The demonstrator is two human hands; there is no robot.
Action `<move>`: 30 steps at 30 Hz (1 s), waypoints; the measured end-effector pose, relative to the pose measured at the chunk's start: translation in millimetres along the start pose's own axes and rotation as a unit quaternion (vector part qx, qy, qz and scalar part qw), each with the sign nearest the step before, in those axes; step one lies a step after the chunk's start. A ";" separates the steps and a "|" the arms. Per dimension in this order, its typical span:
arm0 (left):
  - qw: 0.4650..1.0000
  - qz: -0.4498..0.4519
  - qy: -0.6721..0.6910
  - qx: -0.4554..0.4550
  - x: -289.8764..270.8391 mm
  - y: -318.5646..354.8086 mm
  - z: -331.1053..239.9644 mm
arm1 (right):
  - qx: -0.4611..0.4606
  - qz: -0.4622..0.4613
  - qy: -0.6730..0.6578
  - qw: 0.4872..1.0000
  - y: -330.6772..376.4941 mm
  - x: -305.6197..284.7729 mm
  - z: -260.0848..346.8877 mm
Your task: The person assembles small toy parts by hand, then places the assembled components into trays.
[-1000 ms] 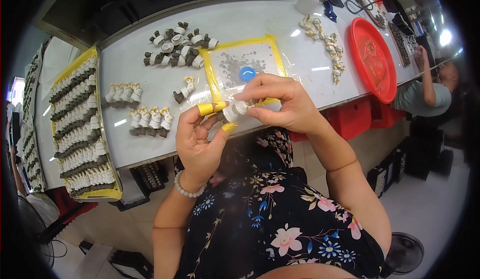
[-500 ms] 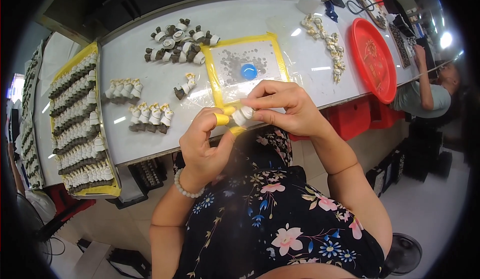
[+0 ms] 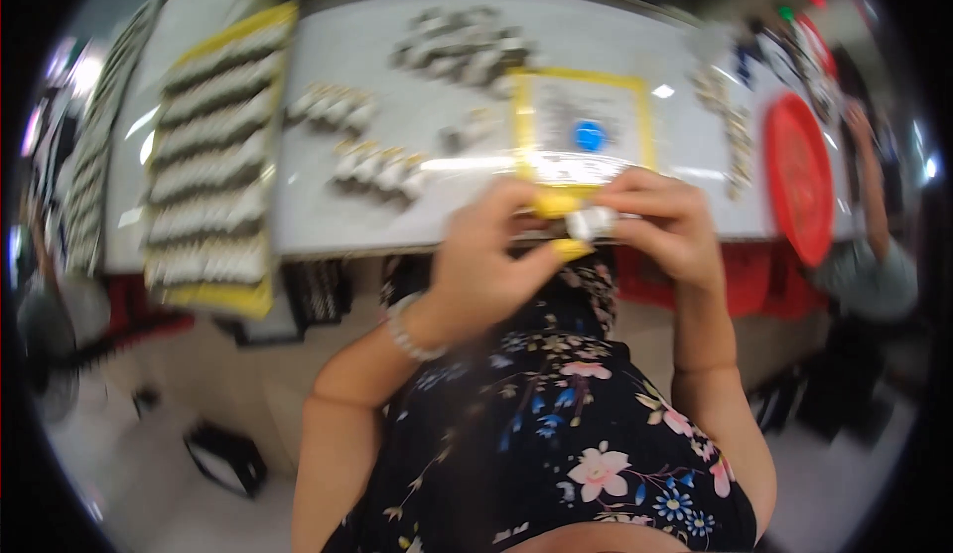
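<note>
The piece [image 3: 593,222] is at the front edge of the counter [image 3: 318,227], between both hands. Left hand [image 3: 486,255]: finger and thumb, wrapped in yellow, are closed on the left end of the piece. Right hand [image 3: 667,225]: thumb and fingers pinch the right end. The opposed grip presumably steadies the piece and leaves its middle exposed. Blur hides finer detail.

The tray [image 3: 223,298], yellow-edged, lies toward the counter's left side; its near end appears to pass the front edge. It carries white-and-dark figures [image 3: 213,166] in parallel rows, probably to keep them ordered. The yellow-bordered sheet [image 3: 647,136], near the front edge, bears a blue disc [image 3: 590,136], likely within easy reach. The red dish [image 3: 799,181] stands at the right end; its contents cannot be determined.
</note>
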State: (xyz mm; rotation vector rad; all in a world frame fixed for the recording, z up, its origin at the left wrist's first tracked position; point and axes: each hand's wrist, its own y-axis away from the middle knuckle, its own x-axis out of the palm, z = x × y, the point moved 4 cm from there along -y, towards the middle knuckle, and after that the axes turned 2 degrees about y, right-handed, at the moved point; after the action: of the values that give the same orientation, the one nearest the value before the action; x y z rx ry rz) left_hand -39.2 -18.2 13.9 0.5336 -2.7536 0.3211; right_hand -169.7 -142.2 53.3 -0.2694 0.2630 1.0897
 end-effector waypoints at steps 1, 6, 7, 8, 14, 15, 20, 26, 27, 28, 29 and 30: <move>1.000 0.008 0.021 0.008 6.4 -0.9 -2.1 | -0.007 -0.021 0.002 1.000 4.4 -1.6 -2.1; 0.972 -0.006 0.205 -0.112 10.7 -0.8 2.6 | -0.048 -0.041 0.049 0.997 11.6 0.8 -1.0; 0.973 -0.017 0.203 -0.107 6.0 0.1 0.9 | -0.042 -0.043 0.036 0.998 9.8 1.8 -0.6; 0.969 -0.011 0.211 -0.132 3.0 1.1 2.0 | -0.036 -0.047 0.024 0.998 7.3 1.9 -0.4; 0.948 0.004 0.276 -0.156 -0.1 2.1 1.0 | -0.070 -0.064 0.116 0.989 3.6 12.0 15.4; 0.959 0.007 0.226 -0.172 -3.0 2.7 0.2 | -0.079 -0.056 0.113 0.989 3.5 13.4 16.9; 0.961 -0.009 0.231 -0.150 -10.4 6.4 5.7 | -0.050 -0.020 0.006 0.999 -6.2 18.1 8.7; 0.953 0.013 0.272 -0.132 -9.8 6.6 15.1 | 0.012 -0.007 -0.085 0.996 -5.2 15.5 7.9; 0.956 0.008 0.260 -0.137 -9.3 7.1 16.6 | 0.022 -0.004 -0.100 0.995 -4.0 14.8 6.6; 0.959 0.001 0.246 -0.141 -9.5 7.8 17.3 | 0.031 0.001 -0.118 0.993 -3.4 15.1 5.8; 0.959 0.004 0.246 -0.143 -7.8 8.3 17.6 | 0.030 -0.002 -0.117 0.993 -2.5 14.7 6.2; 0.963 -0.005 0.233 -0.136 -6.8 8.5 17.6 | 0.026 -0.011 -0.094 0.995 -1.3 14.0 7.0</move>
State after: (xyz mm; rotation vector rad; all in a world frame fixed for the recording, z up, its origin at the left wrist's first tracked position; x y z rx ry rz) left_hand -41.2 -13.1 -6.0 0.3449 -2.2857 0.0499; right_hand -161.9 -128.8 55.2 -0.1205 0.1193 1.0775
